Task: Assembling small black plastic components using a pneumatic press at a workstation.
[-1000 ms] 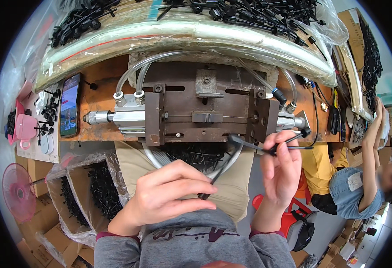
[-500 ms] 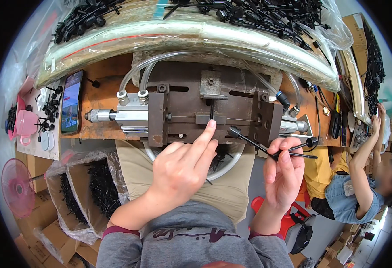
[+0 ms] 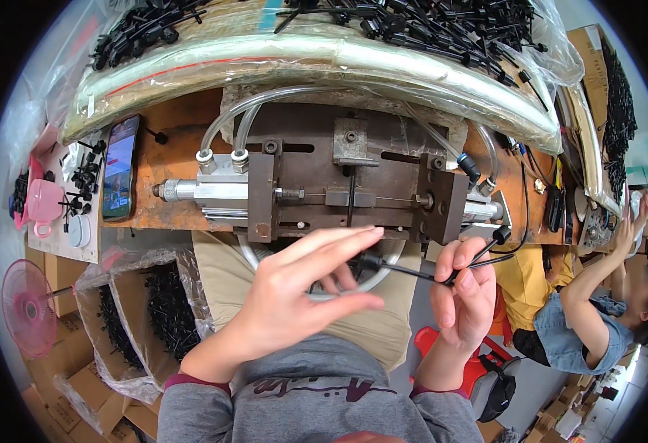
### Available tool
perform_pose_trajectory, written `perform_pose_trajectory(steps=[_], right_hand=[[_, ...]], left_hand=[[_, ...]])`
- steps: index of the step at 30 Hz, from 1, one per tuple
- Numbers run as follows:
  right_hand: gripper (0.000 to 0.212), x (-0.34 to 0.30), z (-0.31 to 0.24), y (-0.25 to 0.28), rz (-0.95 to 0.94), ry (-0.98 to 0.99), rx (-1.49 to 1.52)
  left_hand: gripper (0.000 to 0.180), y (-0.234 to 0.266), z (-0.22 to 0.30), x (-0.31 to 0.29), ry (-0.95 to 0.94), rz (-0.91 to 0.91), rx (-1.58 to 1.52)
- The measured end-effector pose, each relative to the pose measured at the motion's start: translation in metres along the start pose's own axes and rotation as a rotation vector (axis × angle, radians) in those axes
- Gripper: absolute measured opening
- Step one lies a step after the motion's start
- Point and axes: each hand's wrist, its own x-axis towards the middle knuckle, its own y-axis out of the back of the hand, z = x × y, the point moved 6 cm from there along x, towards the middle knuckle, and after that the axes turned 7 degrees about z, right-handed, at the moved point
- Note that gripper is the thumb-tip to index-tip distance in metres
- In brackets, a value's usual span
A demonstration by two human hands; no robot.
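My left hand [image 3: 294,292] is open below the clamping fixture [image 3: 302,162], its fingers spread around the knobbed end of a black plastic rod. It is not clear whether they touch it. My right hand [image 3: 468,295] pinches a small bunch of these black rods [image 3: 412,274], which point in different directions. Another black rod [image 3: 351,199] stands in the small metal block at the fixture's middle, under a steel bracket [image 3: 350,144]. Air cylinders flank it, a left one [image 3: 222,192] and a right one [image 3: 482,211], with their piston rods pushed inward.
Black rods [image 3: 427,29] are heaped on a plastic-wrapped ledge behind the fixture. A phone [image 3: 120,170] and a pink cup [image 3: 44,203] are at left. Bagged rods [image 3: 169,310] fill a box below. Clear air hoses [image 3: 265,96] arch over the fixture. Another person [image 3: 590,317] works at right.
My left hand has drawn back from the rod in the fixture and spread its fingers near the held rods. Both piston rods have moved inward. My right hand has shifted slightly left.
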Motion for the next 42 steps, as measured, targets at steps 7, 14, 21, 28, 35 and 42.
perform_pose_trajectory(steps=[7, 14, 21, 28, 35, 42], right_hand=[[0.014, 0.001, 0.001, 0.001, 0.087, 0.091, -0.139], [0.017, -0.002, -0.014, -0.001, 0.155, 0.399, -0.462], [0.018, -0.012, -0.017, -0.008, 0.222, 0.625, -0.606], [0.017, -0.024, -0.021, -0.012, 0.196, 0.814, -0.997], [0.023, -0.029, -0.017, -0.032, 0.21, 1.087, -1.446], [0.042, -0.028, -0.01, -0.044, 0.029, 1.274, -1.641]], left_hand=[[0.037, 0.012, 0.005, -0.012, 0.038, -0.123, -0.203], [0.032, 0.012, 0.001, -0.017, -0.389, 0.166, 0.361], [0.03, -0.012, -0.008, -0.012, -0.601, 0.185, 0.827], [0.026, -0.015, 0.0, -0.005, -0.594, 0.167, 0.932], [0.026, -0.014, 0.0, -0.003, -0.573, 0.175, 0.91], [0.035, -0.007, 0.004, -0.003, -0.504, 0.145, 0.762]])
